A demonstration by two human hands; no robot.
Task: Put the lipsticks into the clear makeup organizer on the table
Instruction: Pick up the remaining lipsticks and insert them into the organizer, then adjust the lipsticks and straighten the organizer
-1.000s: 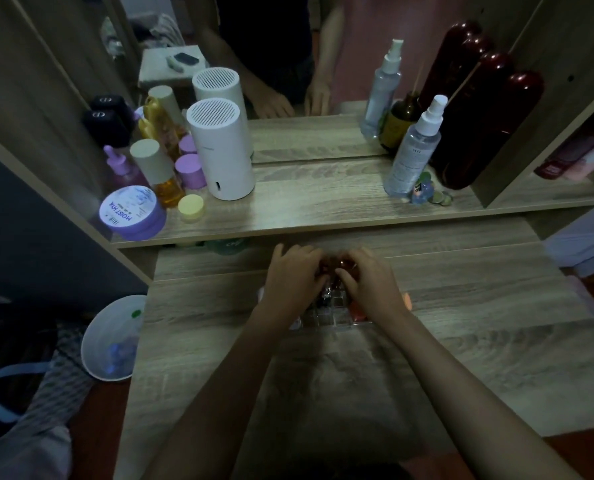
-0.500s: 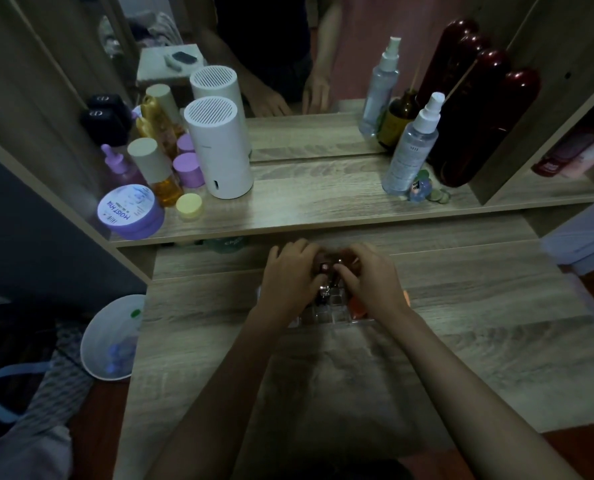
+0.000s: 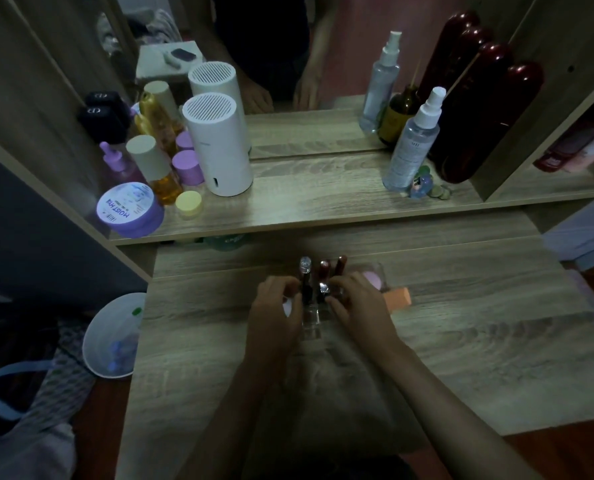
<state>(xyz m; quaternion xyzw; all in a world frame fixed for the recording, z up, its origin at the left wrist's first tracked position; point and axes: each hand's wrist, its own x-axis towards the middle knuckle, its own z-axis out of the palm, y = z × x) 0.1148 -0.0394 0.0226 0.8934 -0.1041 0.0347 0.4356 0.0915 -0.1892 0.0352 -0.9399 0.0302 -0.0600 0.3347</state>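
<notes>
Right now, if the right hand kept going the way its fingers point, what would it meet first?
The right hand points left and slightly away, at the lipsticks standing in the clear organizer. Its fingertips look already at them; whether they touch is unclear.

Three lipsticks (image 3: 321, 277) stand upright side by side in the clear organizer (image 3: 311, 318) — one silver-capped, two dark red — mid-desk (image 3: 479, 341), its front cells see-through.

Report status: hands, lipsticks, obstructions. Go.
Left hand and right hand both at the clear organizer, grips unclear. Three lipsticks standing upright in it. Orange block beside the right hand, not blocking.
</notes>
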